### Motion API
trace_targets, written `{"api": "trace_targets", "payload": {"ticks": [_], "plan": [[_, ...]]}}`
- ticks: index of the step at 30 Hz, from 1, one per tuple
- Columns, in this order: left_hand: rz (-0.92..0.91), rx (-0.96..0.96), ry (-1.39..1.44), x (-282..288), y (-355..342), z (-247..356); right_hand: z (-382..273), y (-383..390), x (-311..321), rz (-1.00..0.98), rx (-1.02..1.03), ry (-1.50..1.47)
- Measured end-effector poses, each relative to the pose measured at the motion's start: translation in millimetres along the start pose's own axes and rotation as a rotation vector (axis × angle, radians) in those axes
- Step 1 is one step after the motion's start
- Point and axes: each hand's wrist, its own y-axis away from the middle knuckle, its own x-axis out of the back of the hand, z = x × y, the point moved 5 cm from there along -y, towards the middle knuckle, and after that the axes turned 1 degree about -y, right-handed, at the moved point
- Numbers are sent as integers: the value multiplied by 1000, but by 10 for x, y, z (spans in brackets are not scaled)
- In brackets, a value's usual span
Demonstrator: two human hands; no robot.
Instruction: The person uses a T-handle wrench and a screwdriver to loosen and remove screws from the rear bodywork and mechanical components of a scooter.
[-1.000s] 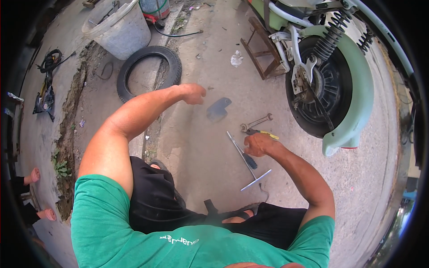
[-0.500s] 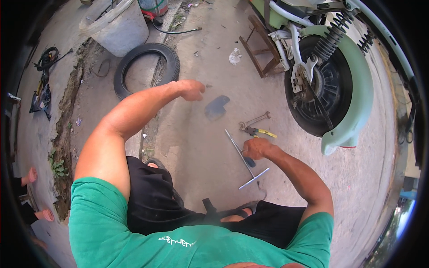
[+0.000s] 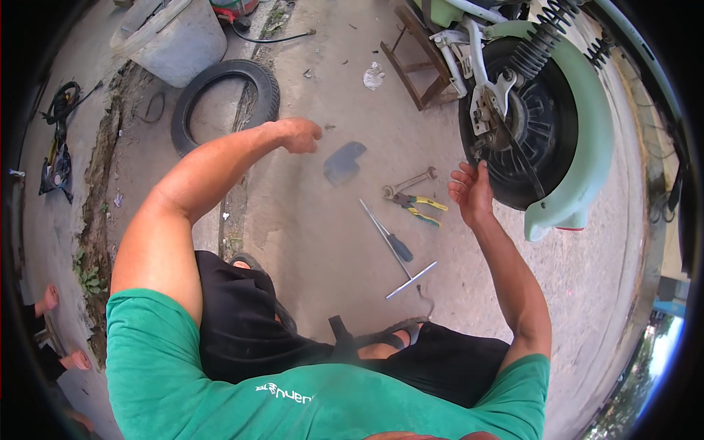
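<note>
Right hand (image 3: 473,193) loosely open beside wheel (image 3: 541,121); left hand (image 3: 299,136), can't tell. Concrete ground (image 3: 312,220) beneath both, tyre (image 3: 266,92) near left.

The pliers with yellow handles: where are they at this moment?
In the head view, the pliers lie on the ground, right of centre, just below the wrench and left of the person's right hand.

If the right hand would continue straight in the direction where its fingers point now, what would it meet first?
Most likely the right hand would meet the black wheel near its lower left edge; how much gap lies between them in depth is unclear from this view.
</note>
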Motion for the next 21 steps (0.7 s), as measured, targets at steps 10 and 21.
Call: {"api": "trace_targets", "payload": {"ticks": [10, 21], "plan": [[-104, -7, -57, -97, -118, 254, 72, -391, -8, 95, 74, -246], [-87, -9, -12, -59, -143, 84, 90, -516, 80, 109, 252, -113]]}}
